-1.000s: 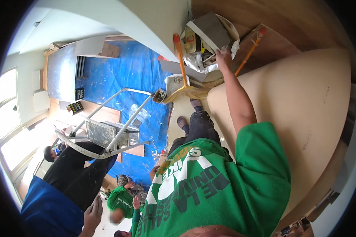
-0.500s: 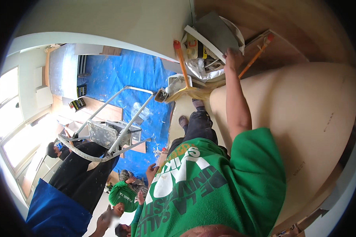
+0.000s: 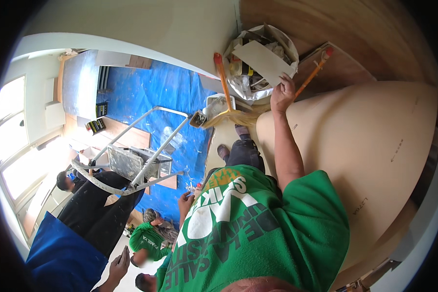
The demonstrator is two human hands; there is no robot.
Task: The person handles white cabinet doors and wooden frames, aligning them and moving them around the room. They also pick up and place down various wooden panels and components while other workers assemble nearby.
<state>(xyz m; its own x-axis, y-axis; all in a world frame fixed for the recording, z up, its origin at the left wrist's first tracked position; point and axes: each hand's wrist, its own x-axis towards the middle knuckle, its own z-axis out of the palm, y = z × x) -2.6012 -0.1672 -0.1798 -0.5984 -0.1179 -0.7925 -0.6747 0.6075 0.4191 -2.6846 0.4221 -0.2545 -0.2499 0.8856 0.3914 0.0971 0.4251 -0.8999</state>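
Note:
My right hand (image 3: 283,96) reaches out, its fingers pinching the near corner of a flat, pale rectangular offcut of board (image 3: 263,62). The board is tilted over the mouth of a round white bag (image 3: 250,90) filled with scraps. A yellow and black package (image 3: 238,67) shows inside the bag, partly covered by the board. Close to my left side, my left hand (image 3: 185,201) is bent up with its fingers closed. By its fingertips is a small thing with a red part (image 3: 198,186), too small to name.
Soft brooms with orange handles (image 3: 222,80) stand by the bag. A large curved tan sheet (image 3: 345,160) fills the right side. At left, a paint-splashed stepladder (image 3: 126,163) stands on blue sheeting (image 3: 146,97). A person in a blue top (image 3: 65,253) and others are nearby.
The board in my right hand has turned, from a dark grey face to a pale one. My right hand has rotated and dropped slightly, and more of the bag's contents show.

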